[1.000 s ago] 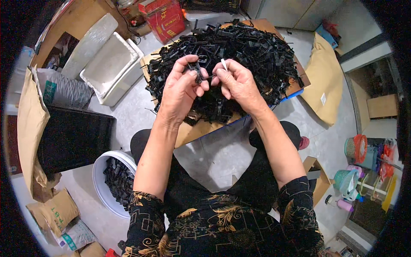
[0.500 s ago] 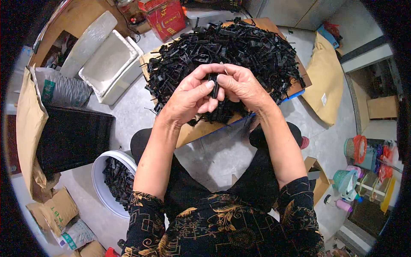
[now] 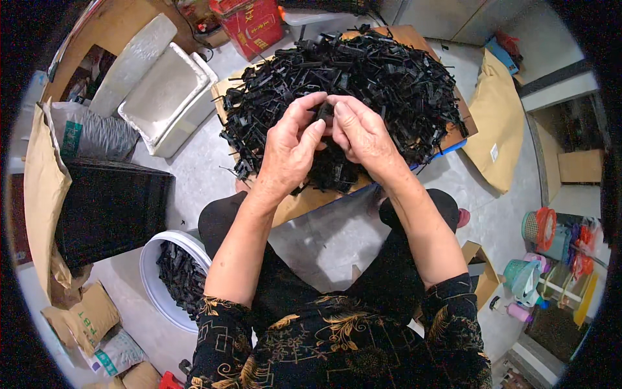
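Observation:
My left hand and my right hand meet in front of the pile, fingertips nearly touching. Between them is a small black plastic part, mostly covered by the fingers. The left thumb and fingers close on one side of it; the right thumb presses over curled fingers on the other side. Just beyond and below both hands spreads a large heap of black plastic parts with thin sticks poking out. Cardboard lies beneath the heap. Both forearms rise from the lower edge over my knees.
A white bucket of black pieces stands at my left knee. Behind it are a black crate and a white foam box. A red box sits at the back; a brown paper sack leans at right. Colored baskets stand right.
My hands have turned around the black part, and the right fingers have curled in more. The part now shows less between the fingers. The view has shifted slightly.

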Available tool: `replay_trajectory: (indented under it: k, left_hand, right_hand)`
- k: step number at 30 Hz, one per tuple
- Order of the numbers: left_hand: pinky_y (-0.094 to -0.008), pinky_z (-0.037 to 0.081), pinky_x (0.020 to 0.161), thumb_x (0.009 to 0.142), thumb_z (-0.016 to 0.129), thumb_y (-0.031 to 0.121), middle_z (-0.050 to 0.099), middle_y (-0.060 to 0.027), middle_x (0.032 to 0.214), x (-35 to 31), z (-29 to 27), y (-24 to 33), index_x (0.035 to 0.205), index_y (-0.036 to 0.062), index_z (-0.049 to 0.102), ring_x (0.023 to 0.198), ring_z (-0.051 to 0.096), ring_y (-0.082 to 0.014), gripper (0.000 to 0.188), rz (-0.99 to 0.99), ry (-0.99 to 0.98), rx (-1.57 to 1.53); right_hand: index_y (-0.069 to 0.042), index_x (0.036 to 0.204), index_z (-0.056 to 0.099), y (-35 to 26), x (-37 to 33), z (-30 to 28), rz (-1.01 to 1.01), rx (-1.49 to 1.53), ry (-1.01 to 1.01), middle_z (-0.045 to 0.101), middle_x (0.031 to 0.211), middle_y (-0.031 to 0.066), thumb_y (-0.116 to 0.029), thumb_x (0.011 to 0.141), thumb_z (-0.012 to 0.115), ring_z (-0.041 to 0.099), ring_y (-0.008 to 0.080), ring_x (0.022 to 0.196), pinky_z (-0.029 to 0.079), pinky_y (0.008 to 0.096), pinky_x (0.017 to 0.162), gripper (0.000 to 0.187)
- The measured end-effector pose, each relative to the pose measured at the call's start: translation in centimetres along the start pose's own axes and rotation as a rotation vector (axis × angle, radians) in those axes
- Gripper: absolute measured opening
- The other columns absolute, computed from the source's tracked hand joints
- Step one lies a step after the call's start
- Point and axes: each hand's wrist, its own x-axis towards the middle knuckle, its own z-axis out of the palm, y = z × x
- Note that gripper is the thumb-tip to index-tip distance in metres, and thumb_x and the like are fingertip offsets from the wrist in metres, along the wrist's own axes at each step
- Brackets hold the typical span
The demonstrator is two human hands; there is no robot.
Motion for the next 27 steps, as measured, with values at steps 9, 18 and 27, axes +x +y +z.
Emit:
replay_trajectory:
  k: [9,18,27]
  left_hand:
    - [-0.0213,0.047,0.066,0.090,0.049,0.003,0.056,-0.0010,0.087,0.4,0.6,0.1,0.122,0.0047,0.048,0.077,0.052,-0.0058,0.032,0.065,0.097,-0.079]
    - [-0.0242,0.048,0.070,0.089,0.049,0.001,0.062,-0.0041,0.092,0.4,0.7,-0.6,0.118,0.0031,0.052,0.081,0.056,-0.0090,0.030,0.112,0.146,0.002]
    - [-0.0274,0.049,0.062,0.081,0.054,-0.004,0.062,-0.0123,0.082,1.2,0.4,-1.7,0.114,0.0047,0.054,0.068,0.061,-0.0149,0.034,0.394,0.237,0.339]
  right_hand:
    - [0.001,0.122,0.045,-0.5,-0.1,0.7,0.075,0.119,-0.028,0.043,0.065,-0.0048,-0.025,0.095,0.045,0.040,0.0034,0.056,0.034,0.0196,0.048,0.036]
    - [-0.001,0.119,0.047,0.4,0.3,1.1,0.073,0.155,-0.028,0.044,0.067,-0.0050,-0.019,0.094,0.045,0.040,0.0032,0.056,0.035,0.0201,0.049,0.031]
    - [-0.006,0.117,0.050,3.0,2.0,0.6,-0.246,-0.258,0.018,0.041,0.066,-0.0064,-0.020,0.095,0.046,0.036,0.0022,0.055,0.029,0.0177,0.046,0.027]
